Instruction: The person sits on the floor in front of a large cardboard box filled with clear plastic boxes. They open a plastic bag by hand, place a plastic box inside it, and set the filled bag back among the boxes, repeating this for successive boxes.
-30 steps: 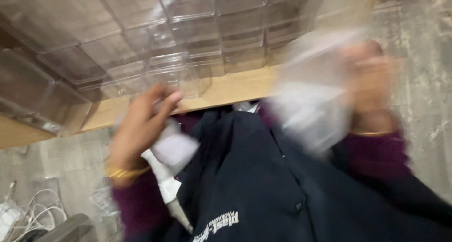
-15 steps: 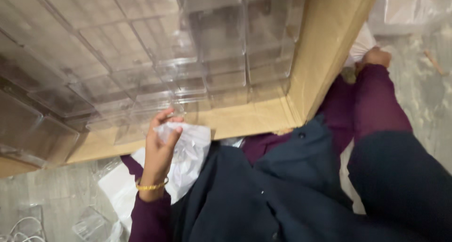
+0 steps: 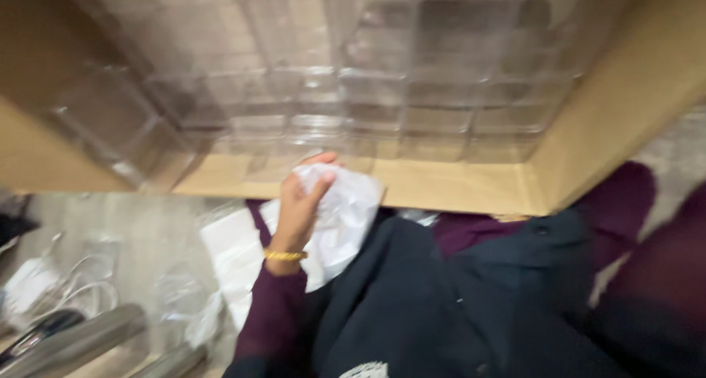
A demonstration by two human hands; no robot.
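My left hand [image 3: 300, 205], with a gold bangle at the wrist and a maroon sleeve, grips a crumpled clear plastic bag [image 3: 346, 216] just in front of a large cardboard box [image 3: 471, 190]. The box is packed with several clear plastic containers [image 3: 368, 91] in rows. My right hand is not visible; only a maroon sleeve [image 3: 662, 275] shows at the right edge. My dark jacket [image 3: 441, 304] fills the lower middle.
White paper and more clear plastic wrapping [image 3: 220, 260] lie on the pale floor at left. White cables [image 3: 59, 290] and grey metal tubes [image 3: 81, 345] sit at the lower left. The box's cardboard flap [image 3: 632, 91] rises at the right.
The view has swung right and closer to the box. My left hand still holds the plastic bag near the box's front edge. My right hand, seen earlier at the far right, has left the view.
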